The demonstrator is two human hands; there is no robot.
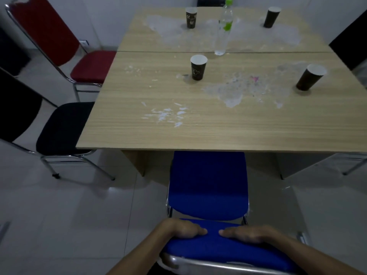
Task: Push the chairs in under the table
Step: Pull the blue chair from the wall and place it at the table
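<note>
A blue chair [208, 183] stands in front of me, the front of its seat tucked just under the near edge of the wooden table [198, 126]. My left hand [180, 228] and my right hand [248, 234] both grip the top of its blue backrest, fingers curled over the front. On the table's left side, a black chair [63, 128] and a red chair [91, 66] each have only the seat edge under the tabletop.
Several dark paper cups [198, 67] and a clear plastic bottle [224, 30] stand on the stained tabletop. A dark chair back [351, 46] shows at the right edge, with a metal leg [355, 165] below. The floor is pale tile.
</note>
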